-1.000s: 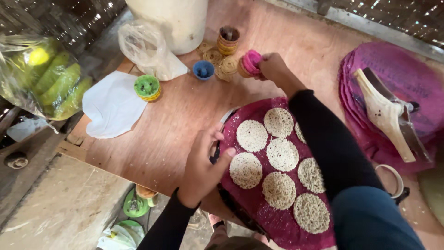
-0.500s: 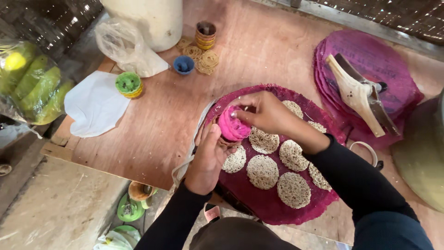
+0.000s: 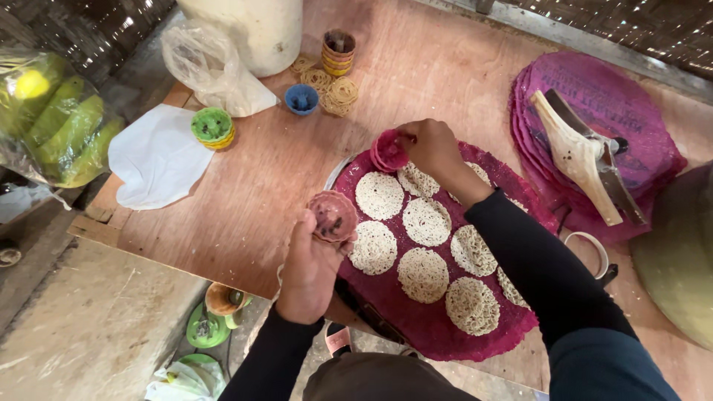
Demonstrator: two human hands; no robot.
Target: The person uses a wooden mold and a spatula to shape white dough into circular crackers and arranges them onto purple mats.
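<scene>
Left hand [image 3: 310,266] grips brownish fluted mould [image 3: 333,216]; right hand [image 3: 427,145] pinches pink fluted mould [image 3: 387,151] over magenta mat [image 3: 416,327].

Soft, even daylight falls across the brown plywood bench [image 3: 245,193], leaving only faint shadows beneath the right hand [image 3: 427,148] and the left hand [image 3: 310,267]. A clear plastic bag of green fruit [image 3: 56,122] glints with mild glare at left. Wide-angle curvature bends the frame's edges; the woven wall in the top corners sits dim.
</scene>
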